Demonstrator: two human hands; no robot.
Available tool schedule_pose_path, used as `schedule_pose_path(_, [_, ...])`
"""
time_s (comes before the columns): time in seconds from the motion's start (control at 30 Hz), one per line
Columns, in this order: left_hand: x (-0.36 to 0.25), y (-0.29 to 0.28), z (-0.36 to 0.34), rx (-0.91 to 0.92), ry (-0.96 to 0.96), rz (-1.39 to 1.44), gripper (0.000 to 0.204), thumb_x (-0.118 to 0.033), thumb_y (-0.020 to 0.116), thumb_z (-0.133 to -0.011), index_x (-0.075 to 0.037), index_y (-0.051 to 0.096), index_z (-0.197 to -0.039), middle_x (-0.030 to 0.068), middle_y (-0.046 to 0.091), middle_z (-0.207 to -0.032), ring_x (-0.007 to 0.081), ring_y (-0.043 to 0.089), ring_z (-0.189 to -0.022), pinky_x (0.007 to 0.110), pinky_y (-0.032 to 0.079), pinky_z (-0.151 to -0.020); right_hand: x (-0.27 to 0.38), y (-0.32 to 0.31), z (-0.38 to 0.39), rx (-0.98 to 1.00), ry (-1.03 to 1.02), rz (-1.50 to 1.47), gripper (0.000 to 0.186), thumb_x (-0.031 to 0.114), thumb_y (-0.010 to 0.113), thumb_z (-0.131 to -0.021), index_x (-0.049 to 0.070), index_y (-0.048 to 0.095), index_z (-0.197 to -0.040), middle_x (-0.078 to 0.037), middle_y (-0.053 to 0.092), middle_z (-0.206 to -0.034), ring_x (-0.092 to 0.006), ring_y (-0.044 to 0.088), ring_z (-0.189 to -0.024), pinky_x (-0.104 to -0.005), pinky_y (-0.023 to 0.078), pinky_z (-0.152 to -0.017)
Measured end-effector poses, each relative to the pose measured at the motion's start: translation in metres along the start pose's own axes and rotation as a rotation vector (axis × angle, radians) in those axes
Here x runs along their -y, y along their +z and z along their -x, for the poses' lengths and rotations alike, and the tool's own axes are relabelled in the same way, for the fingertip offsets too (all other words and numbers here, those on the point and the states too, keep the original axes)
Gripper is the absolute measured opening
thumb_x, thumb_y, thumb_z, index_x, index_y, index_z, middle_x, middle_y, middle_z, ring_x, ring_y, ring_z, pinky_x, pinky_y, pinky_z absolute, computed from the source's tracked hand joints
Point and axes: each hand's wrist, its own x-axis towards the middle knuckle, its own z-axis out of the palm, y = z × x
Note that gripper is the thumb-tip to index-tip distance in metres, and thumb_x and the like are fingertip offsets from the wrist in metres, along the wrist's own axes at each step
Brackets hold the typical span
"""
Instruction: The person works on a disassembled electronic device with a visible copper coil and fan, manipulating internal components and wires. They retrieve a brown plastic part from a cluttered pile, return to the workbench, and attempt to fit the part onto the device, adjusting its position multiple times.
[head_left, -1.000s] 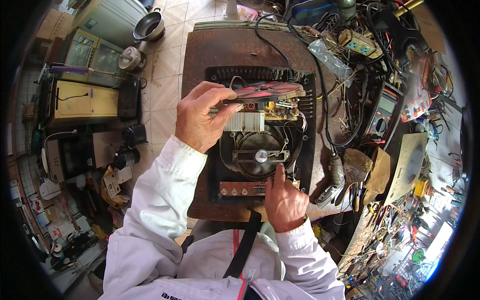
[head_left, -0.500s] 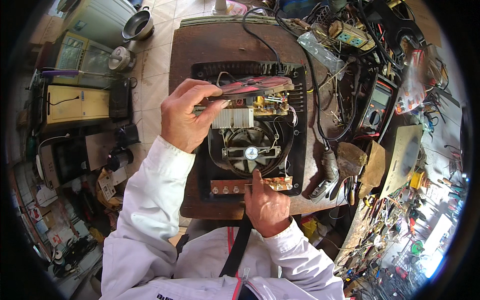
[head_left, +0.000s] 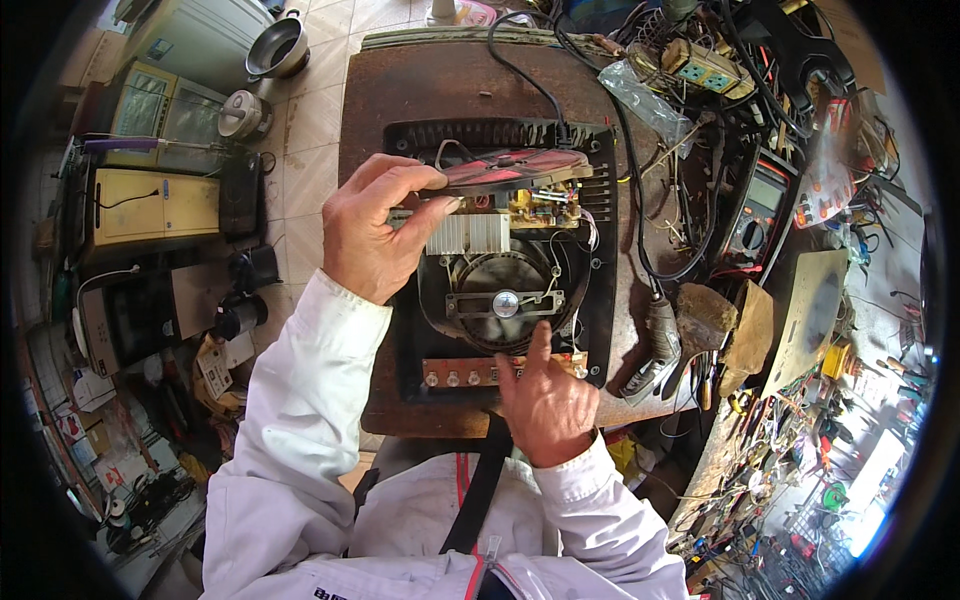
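Observation:
An opened black induction cooker base (head_left: 408, 372) lies on the wooden table. My left hand (head_left: 372, 228) pinches the left edge of the round, reddish induction coil (head_left: 518, 170), holding it tilted up above the circuit board (head_left: 545, 208) and the finned heat sink (head_left: 467, 235). Below these sits the round cooling fan (head_left: 484, 276), its blades smeared by motion, with a metal bar and sensor disc (head_left: 507, 304) across it. My right hand (head_left: 550, 408) holds nothing; its fingers are apart, index pointing at the fan's lower right rim, over the copper-coloured button strip (head_left: 458, 373).
A black cord (head_left: 520, 65) runs from the base's back edge. On the right lie a power drill (head_left: 655, 350), a multimeter (head_left: 758, 210), a socket block (head_left: 708, 72) and tangled wires. A glass-like panel (head_left: 808, 315) leans beyond them. A pan (head_left: 278, 50) stands on the floor.
My right hand has shifted right, its index finger moving from the fan's bottom to its lower right. The fan blades, distinct before, are now blurred. My left hand stays on the coil.

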Motion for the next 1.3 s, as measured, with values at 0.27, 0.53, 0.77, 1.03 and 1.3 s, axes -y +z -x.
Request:
schedule_pose_path(0.27, [0.000, 0.000, -0.001, -0.007, -0.001, 0.007, 0.024, 0.003, 0.085, -0.078, -0.003, 0.076, -0.099, 0.0093, 0.072, -0.096, 0.0195, 0.072, -0.081, 0.031, 0.060, -0.070, 0.014, -0.001, 0.005, 0.118, -0.141, -0.093, 0.055, 0.037, 0.070, -0.094, 0.003, 0.063, -0.136, -0.012, 0.066, -0.062, -0.0305, 0.066, -0.049, -0.0441, 0.051, -0.047])
schedule_pose_path(0.53, [0.000, 0.000, -0.001, -0.005, -0.004, 0.011, 0.024, 0.003, 0.085, -0.078, -0.003, 0.076, -0.099, 0.0090, 0.073, -0.096, 0.0195, 0.072, -0.080, 0.031, 0.060, -0.070, 0.007, 0.009, -0.007, 0.171, -0.126, 0.009, 0.054, 0.036, 0.068, -0.096, 0.003, 0.062, -0.138, -0.012, 0.067, -0.062, -0.0323, 0.067, -0.053, -0.0472, 0.052, -0.050])
schedule_pose_path(0.77, [0.001, 0.000, -0.001, -0.015, 0.015, -0.005, 0.025, 0.003, 0.085, -0.077, -0.003, 0.076, -0.099, 0.0091, 0.073, -0.096, 0.0187, 0.072, -0.079, 0.031, 0.059, -0.069, 0.011, 0.001, 0.006, 0.093, -0.133, -0.026, 0.063, 0.037, 0.067, -0.096, -0.013, 0.058, -0.134, -0.012, 0.066, -0.058, -0.0266, 0.066, -0.046, -0.0407, 0.051, -0.042])
schedule_pose_path(1.03, [0.000, 0.000, -0.002, -0.004, 0.023, -0.002, 0.024, 0.004, 0.085, -0.078, -0.003, 0.075, -0.099, 0.0092, 0.073, -0.097, 0.0184, 0.072, -0.080, 0.030, 0.060, -0.069, 0.012, 0.007, 0.007, 0.087, -0.199, -0.081, 0.058, 0.034, 0.069, -0.095, -0.010, 0.063, -0.130, -0.012, 0.065, -0.057, -0.0262, 0.065, -0.044, -0.0417, 0.051, -0.042])
schedule_pose_path(1.3, [0.002, 0.000, -0.002, -0.005, 0.019, -0.032, 0.025, 0.003, 0.085, -0.078, -0.002, 0.076, -0.100, 0.0097, 0.073, -0.098, 0.0189, 0.073, -0.081, 0.030, 0.061, -0.071, 0.008, 0.007, 0.007, 0.122, -0.153, -0.137, 0.057, 0.033, 0.072, -0.093, -0.005, 0.060, -0.135, -0.015, 0.065, -0.059, -0.0324, 0.065, -0.046, -0.0452, 0.051, -0.044])
